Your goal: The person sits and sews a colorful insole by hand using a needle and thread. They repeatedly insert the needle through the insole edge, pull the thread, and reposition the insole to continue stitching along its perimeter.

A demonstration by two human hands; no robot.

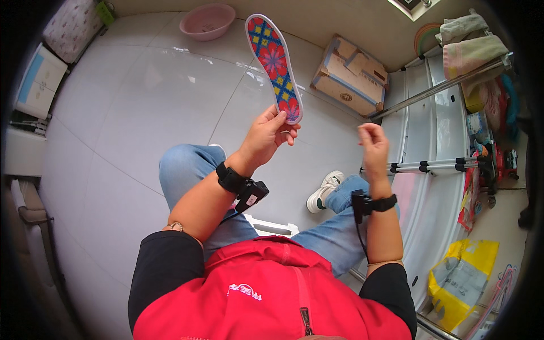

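My left hand [267, 135] grips the heel end of a cross-stitch insole [275, 68]. Its thumb lies on the patterned face, and the toe end points up and away from me. Red flowers, blue bands and yellow squares fill that face inside a white rim. Well to the right, apart from the insole, my right hand [375, 144] is raised with thumb and fingertips pinched together. Nothing shows between those fingers; anything as thin as a needle or thread would be too small to make out.
A pink plastic basin [208, 23] and a cardboard box [350, 75] sit on the tiled floor by the wall. Along my right runs a white rack [444, 106] with metal rails. A yellow plastic bag [463, 280] lies at lower right, and a white cabinet [41, 80] stands far left.
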